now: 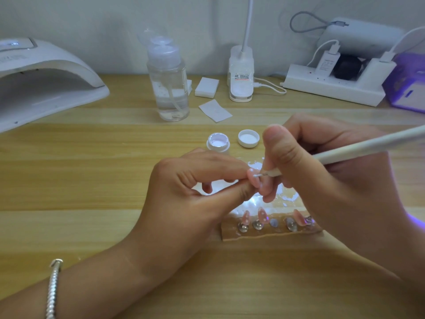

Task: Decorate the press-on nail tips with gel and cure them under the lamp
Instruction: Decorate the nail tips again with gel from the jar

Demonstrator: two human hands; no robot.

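In the head view, the left hand [184, 192] is pinching a pink nail tip [254, 178] between thumb and forefinger, just nearer the person than the gel pot [218, 143]. The right hand [322, 176] is gripping a white dotting pen [368, 146] like a pencil, and the pen's metal point is touching the tip beside some white dots. More pink tips [262, 215] are standing on a brown strip [264, 233], nearer again than the pot and partly under the right hand.

The dots are probably lying wet and uncured, so a sliding thumb or too heavy a press of the point could be smearing them or running two together. The right wrist is hanging close over the strip, and letting it drop could be knocking the dotted tips there. The pot is standing uncapped, so a sweep of the pen's long handle could be tipping it.

The pot is holding pale pinkish-white gel, with its lid [248, 138] lying upturned just to its right. Behind the pot, a pump bottle [169, 88] is holding clear liquid, partly full. The curing lamp [46, 77] is sitting well to the pot's left and further back
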